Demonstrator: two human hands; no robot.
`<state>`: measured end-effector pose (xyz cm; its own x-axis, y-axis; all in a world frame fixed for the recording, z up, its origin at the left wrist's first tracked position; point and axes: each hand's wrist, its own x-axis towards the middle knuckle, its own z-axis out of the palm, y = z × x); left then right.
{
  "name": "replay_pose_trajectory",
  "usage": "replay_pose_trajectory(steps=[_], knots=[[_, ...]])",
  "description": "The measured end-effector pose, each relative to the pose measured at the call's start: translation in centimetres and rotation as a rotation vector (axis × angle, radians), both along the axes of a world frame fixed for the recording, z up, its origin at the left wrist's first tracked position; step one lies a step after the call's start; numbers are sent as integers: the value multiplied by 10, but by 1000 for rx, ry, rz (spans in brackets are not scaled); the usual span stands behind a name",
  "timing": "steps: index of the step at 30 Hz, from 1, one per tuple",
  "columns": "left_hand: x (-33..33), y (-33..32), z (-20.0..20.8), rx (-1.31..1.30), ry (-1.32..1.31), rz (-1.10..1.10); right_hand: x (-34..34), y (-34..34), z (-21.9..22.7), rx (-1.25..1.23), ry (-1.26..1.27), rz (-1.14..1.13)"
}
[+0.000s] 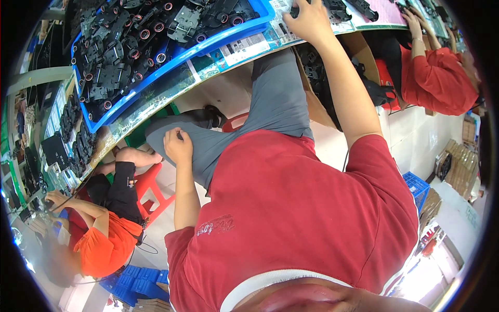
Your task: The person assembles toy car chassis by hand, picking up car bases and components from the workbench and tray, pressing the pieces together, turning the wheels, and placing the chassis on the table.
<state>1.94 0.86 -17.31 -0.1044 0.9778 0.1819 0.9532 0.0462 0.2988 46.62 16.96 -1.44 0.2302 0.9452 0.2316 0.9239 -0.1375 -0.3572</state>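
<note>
My left hand (178, 147) is raised over my left thigh, its fingers curled around a small dark piece (180, 136) that is too small to name. Stretched forward to the table's edge, my right hand (312, 23) has thumb and fingers bent around a black plastic part (294, 11); the top of the picture cuts off the fingertips. A large blue tray (192, 53) lies on the table left of my right hand. It is heaped with black toy-car chassis (112, 70), many with red-ringed wheels. More black chassis (338, 10) lie just beyond my right hand.
Under the table by my right arm stands an open cardboard box (318, 101) with black parts. A co-worker in orange (108, 244) sits at the left, another in red (436, 80) at the right. Black parts (83, 148) line the table left of the tray.
</note>
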Motion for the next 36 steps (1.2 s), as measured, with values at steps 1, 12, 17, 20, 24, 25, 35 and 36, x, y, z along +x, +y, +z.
replay_pose_trajectory(steps=[1,12,17,20,24,25,35,36], knots=[[0,0,0,-2,-4,5,-1,-5,2,44,-48,-30],[2,3,1,-17,-13,0,73,-17,25,267,24,-42],[1,4,1,-14,11,-7,133,1,5,136,-31,-22],[2,6,0,-15,11,-9,164,12,-26,501,870,687],[1,5,0,1,5,-12,170,21,-32,172,-268,116],[0,3,0,0,10,-2,167,22,-29,155,-270,98],[0,3,3,22,-20,1,148,18,-46,169,-253,-30],[1,3,5,7,-36,8,149,18,-47,189,-277,-32]])
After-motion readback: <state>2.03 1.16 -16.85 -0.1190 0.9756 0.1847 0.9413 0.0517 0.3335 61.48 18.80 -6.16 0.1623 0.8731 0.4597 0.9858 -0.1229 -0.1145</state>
